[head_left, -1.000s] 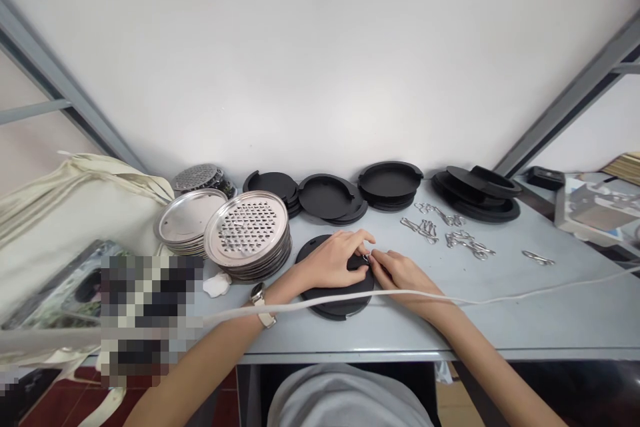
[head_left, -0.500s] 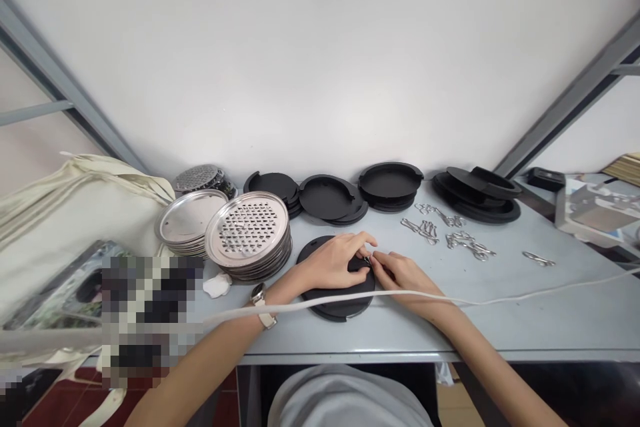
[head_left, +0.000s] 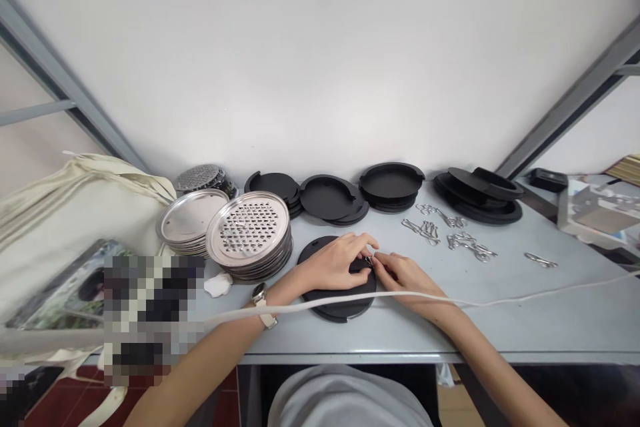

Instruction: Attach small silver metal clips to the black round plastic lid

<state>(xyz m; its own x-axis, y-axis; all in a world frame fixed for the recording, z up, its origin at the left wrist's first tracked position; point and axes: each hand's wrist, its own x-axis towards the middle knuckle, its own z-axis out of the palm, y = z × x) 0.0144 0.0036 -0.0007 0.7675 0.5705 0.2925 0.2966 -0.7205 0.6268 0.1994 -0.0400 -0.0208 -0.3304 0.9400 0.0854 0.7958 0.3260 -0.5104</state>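
Note:
A black round disc lies flat on the grey table in front of me. My left hand rests on top of it, fingers curled and pressing down. My right hand is at the disc's right edge, its fingertips pinched on a small metal clip against the disc. The fingertips of both hands meet at that clip. A watch is on my left wrist.
Stacks of perforated metal plates and plain metal plates stand at the left. Several stacks of black discs line the wall. Loose metal clips lie at the right. A white cord crosses the table. A cream bag sits at far left.

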